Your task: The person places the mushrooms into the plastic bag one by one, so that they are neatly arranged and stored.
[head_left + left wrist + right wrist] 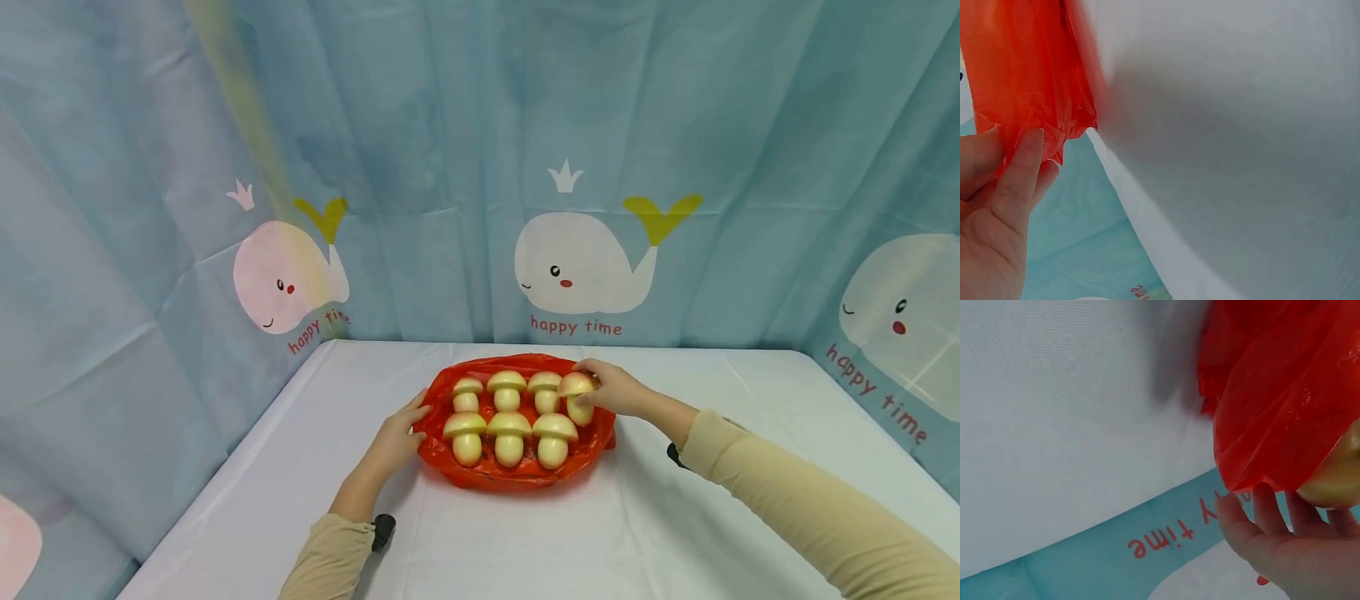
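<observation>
A red plastic bag (517, 482), its top spread wide, sits on the white table. Inside it stand several glossy, pale yellow model mushrooms (509, 448) in two rows. At the bag's left side, my left hand (396, 439) holds the rim; the left wrist view shows the red plastic (1019, 69) bunched at the fingertips. My right hand (617, 390) grips a mushroom (576, 385) with a reddish cap at the back right of the bag. In the right wrist view, part of a yellow mushroom (1335, 481) shows by the fingers, the rest cut off by the frame.
The white tablecloth (525, 550) spreads around the bag. Blue curtains (450, 167) printed with whales stand behind the table and along its sides. A black wrist strap (382, 532) shows at the left sleeve.
</observation>
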`<state>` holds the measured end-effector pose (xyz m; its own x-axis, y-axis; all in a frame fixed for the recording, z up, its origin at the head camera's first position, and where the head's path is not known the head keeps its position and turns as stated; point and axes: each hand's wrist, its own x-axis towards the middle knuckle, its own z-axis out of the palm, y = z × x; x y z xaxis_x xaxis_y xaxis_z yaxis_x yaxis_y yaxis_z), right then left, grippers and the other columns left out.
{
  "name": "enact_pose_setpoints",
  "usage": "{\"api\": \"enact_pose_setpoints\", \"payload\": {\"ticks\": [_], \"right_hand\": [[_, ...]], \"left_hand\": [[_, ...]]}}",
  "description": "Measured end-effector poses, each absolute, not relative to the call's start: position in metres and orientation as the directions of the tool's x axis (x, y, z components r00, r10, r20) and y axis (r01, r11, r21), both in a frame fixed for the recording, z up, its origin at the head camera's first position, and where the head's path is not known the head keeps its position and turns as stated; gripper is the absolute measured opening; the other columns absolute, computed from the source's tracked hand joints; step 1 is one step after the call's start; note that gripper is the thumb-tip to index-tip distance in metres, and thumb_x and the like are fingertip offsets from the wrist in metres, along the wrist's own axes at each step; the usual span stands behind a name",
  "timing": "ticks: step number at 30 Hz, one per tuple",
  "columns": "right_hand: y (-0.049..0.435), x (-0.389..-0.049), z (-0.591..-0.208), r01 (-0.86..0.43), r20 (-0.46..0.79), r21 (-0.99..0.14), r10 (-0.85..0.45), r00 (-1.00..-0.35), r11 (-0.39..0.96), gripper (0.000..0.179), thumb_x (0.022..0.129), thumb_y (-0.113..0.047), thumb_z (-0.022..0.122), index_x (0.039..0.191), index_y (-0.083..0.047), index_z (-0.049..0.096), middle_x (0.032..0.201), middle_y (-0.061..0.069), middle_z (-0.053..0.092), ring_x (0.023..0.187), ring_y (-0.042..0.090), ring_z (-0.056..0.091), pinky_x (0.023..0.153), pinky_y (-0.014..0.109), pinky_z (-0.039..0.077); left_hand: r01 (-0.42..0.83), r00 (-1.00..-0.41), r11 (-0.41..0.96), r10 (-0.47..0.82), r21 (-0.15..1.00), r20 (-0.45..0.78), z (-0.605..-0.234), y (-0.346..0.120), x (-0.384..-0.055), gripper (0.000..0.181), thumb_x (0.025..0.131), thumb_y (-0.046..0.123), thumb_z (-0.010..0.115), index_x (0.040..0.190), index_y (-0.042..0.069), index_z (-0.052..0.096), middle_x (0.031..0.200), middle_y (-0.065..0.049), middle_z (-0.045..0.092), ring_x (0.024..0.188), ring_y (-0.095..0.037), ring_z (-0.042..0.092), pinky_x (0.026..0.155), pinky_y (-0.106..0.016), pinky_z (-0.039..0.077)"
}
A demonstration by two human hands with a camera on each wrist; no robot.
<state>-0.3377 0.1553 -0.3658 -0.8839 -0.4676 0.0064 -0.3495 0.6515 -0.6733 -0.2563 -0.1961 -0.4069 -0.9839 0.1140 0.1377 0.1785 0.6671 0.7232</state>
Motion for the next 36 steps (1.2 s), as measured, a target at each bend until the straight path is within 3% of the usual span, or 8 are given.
{"api": "enact_pose_setpoints", "payload": {"ticks": [11,20,36], "right_hand": [[0.148,-0.331,-0.374,-0.372,0.008,-0.536,-0.436,-0.9,0.758,0.05,0.085,-0.018,0.074,0.124,0.009,0.058,0.116,0.022,0.059,0.107,0.037,0.051,0.094,0.051,0.047],[0.142,-0.329,-0.385,-0.345,0.023,-0.427,-0.372,-0.928,0.836,0.052,0.086,-0.026,0.073,0.126,0.005,0.059,0.137,0.03,0.043,0.122,0.049,0.038,0.093,0.064,0.041],[0.143,-0.324,-0.387,-0.351,0.029,-0.474,-0.384,-0.923,0.807,0.06,0.087,-0.026,0.072,0.132,0.008,0.053,0.142,0.033,0.038,0.126,0.052,0.034,0.099,0.066,0.036]], "left_hand": [[0.161,-0.987,0.663,0.104,0.732,0.122,-0.405,-0.196,-0.255,0.049,0.086,-0.016,0.053,0.134,-0.015,0.047,0.154,-0.018,0.031,0.14,-0.04,0.028,0.111,-0.053,0.028],[0.186,-0.983,0.668,0.116,0.721,0.145,-0.404,-0.197,-0.256,0.049,0.086,-0.016,0.054,0.134,-0.015,0.048,0.154,-0.019,0.032,0.14,-0.04,0.029,0.111,-0.052,0.029],[0.174,-0.985,0.669,0.118,0.722,0.128,-0.403,-0.196,-0.256,0.048,0.086,-0.016,0.054,0.134,-0.014,0.048,0.154,-0.019,0.032,0.14,-0.041,0.028,0.11,-0.053,0.029]]}}
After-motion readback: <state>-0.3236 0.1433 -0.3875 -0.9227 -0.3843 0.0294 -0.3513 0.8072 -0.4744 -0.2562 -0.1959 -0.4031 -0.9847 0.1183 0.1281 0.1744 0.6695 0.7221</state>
